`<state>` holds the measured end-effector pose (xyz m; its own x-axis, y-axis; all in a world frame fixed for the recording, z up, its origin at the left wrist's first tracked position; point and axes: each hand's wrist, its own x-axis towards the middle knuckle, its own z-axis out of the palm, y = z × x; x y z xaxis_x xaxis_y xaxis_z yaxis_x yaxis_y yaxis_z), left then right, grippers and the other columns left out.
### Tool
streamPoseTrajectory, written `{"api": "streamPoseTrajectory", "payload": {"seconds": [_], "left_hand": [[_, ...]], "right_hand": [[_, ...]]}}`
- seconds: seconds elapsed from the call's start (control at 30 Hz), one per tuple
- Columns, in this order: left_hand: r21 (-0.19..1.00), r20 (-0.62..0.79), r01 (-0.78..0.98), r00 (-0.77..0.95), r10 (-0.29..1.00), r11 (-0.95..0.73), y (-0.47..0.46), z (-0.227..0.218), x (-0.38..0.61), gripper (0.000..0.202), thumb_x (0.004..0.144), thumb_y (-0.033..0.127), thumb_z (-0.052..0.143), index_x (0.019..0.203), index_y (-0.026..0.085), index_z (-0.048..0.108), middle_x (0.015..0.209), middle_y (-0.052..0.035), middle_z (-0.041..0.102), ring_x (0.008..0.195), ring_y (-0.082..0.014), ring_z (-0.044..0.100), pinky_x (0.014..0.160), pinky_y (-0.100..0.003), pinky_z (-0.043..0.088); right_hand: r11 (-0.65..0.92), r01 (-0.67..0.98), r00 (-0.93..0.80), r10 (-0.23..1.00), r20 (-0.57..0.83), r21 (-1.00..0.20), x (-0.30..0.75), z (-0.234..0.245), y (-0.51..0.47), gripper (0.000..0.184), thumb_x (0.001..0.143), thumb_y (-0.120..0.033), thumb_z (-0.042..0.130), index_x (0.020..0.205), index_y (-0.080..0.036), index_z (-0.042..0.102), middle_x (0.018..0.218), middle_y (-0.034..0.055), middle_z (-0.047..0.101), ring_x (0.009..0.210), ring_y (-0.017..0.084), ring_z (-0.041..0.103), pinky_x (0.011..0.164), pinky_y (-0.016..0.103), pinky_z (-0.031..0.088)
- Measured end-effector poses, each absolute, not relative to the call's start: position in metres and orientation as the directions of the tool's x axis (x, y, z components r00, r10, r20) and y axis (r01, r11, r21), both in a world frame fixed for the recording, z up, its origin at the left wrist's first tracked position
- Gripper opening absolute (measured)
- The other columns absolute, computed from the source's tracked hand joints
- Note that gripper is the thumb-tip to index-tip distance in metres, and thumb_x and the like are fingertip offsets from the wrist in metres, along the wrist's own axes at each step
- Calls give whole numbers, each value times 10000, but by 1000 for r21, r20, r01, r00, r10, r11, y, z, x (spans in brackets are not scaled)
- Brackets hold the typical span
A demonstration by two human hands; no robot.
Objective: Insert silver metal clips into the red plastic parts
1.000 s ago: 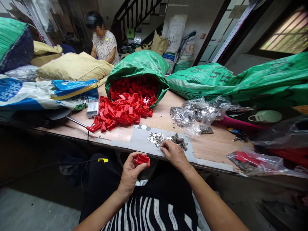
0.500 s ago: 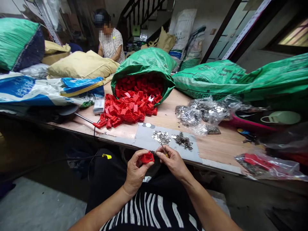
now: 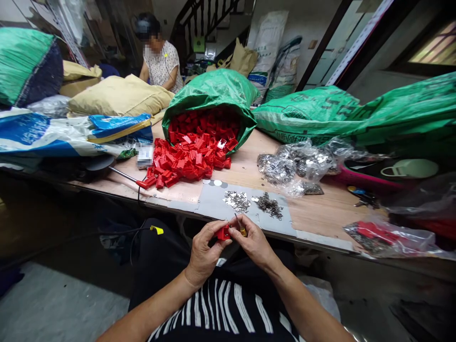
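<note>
We see, at left, a heap of loose red parts [image 3: 188, 161] on the table [image 3: 313, 216], so plenty looks left. Next, the left hand [image 3: 206, 249], its grip pinching one red part [image 3: 223, 232] before the table edge, seemingly half-done. Silver pieces [image 3: 237, 202] lie beyond; the right hand [image 3: 253, 240] folds round a yellow-handled tool [image 3: 243, 232], fingertips at that part, any metal piece too hidden to tell. Farther right, dark pieces [image 3: 270, 206] await.

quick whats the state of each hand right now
Left hand: closed, holding a red part.
Right hand: closed, holding a thin yellow-handled tool.
</note>
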<state>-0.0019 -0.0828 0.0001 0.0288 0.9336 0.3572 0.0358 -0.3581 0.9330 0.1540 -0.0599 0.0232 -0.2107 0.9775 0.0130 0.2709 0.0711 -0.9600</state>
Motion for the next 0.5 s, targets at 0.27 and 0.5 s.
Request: {"api": "streamPoseTrajectory", "payload": {"seconds": [0.27,0.5], "left_hand": [[952,-8,-303,85,996,34,-82,3,0,483,745,251,730,1211,213,612,1046,-62,721,948,-204,675,889,-321,529],[884,-58,-454,123,991,108,-80,2,2,506,743,233,733,1228,222,589,1085,-59,714,1002,-184,654,926,-294,494]], "right_hand": [[-99,38,-278,955,-106,-994,160,24,-63,297,825,-469,603,935,-208,510,751,-32,495,563,86,411,512,221,355],[-136,-3,-306,944,-128,-991,165,27,-64,311,819,-491,620,896,-212,504,716,-51,449,539,72,368,489,208,327]]}}
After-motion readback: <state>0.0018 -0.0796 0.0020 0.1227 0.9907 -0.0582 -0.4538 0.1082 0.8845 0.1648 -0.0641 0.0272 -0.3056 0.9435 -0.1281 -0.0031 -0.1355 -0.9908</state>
